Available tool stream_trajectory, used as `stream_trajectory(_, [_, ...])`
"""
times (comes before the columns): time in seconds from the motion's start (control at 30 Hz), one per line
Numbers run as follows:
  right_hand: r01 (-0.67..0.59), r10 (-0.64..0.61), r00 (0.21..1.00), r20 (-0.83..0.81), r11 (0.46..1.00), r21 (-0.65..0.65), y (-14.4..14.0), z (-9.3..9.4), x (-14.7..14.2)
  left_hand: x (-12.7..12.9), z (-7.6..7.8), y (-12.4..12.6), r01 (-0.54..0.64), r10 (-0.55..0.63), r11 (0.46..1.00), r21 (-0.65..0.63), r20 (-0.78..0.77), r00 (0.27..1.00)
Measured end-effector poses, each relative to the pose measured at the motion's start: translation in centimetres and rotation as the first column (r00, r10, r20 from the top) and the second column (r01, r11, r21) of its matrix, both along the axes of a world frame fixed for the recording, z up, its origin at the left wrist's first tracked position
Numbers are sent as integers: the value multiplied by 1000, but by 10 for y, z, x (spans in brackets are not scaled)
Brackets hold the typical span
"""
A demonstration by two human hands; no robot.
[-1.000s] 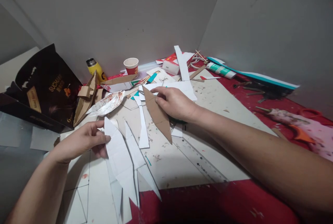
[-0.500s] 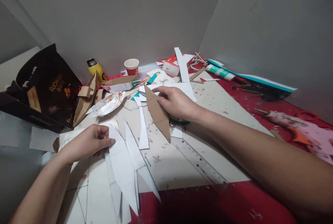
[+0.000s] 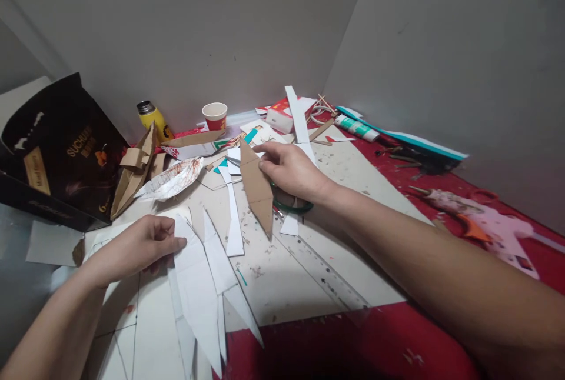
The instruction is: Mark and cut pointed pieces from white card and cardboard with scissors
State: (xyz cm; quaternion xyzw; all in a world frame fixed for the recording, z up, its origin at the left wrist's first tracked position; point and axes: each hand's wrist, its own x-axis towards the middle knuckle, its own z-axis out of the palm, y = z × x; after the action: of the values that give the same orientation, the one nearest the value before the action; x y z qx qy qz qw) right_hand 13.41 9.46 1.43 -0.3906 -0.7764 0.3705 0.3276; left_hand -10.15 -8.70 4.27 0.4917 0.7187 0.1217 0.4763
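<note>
Change: left hand [image 3: 132, 246] has slid in over the near end of the white cutout; right hand keeps its pinch on the brown piece, whole view shifted a bit left.
Room: grey walls meeting in a corner behind the table.
Surface: red tablecloth [image 3: 362, 345] under a big pale card sheet [image 3: 286, 274], littered with scraps.
Box: dark printed box [image 3: 62, 150] far left, edge cut off.
Ruler: clear ruler [image 3: 322, 271] lies flat near the right forearm.
White cutout: long pointed white cutout [image 3: 198, 292] lies flat by the left hand, tip toward the viewer.
Left fingers: curled loosely, thumb and forefinger tips on the cutout's edge; grip unclear.
Brown piece: pointed brown cardboard piece [image 3: 257, 189] tilted up off the table.
Right hand [image 3: 293, 171]: thumb and fingers closed on the piece's upper edge.
Hidden: green ring [image 3: 291, 208] partly under the right wrist.
Small: paper cup [image 3: 215, 116], yellow flask [image 3: 150, 118] at the wall.
</note>
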Motion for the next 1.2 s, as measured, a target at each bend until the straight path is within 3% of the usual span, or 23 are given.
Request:
stream_trajectory(0.3, [113,-168,925,-342,978,-176,8,13,3,-3,-2,-1,-9,8,999,-44,-14,1000])
stream_trajectory(0.5, [29,-278,849,-449,873,-487,0,26,0,-2,3,-3,-26,25,999,-40,-27,999])
stream_trajectory(0.67, [3,-315,824,-471,834,-552,-1,29,0,-10,12,-6,-161,167,980,118,-43,985])
stream_trajectory(0.77, [-17,-321,813,-485,820,-572,2,28,1,-14,17,-5,-287,299,911,297,5,954])
stream_trajectory(0.87, [-76,-275,829,-487,808,-585,-2,29,0,-9,17,-2,-386,376,821,420,111,920])
stream_trajectory(0.93, [-143,-205,854,-478,791,-594,-10,30,-1,0,13,-1,-422,381,796,434,183,906])
stream_trajectory(1.07, [-301,-3,891,-454,745,-595,-38,32,-6,31,4,-1,-438,313,846,303,382,870])
stream_trajectory(1.2, [-442,206,879,-429,687,-576,-62,30,-8,56,-1,-6,-352,186,915,195,570,800])
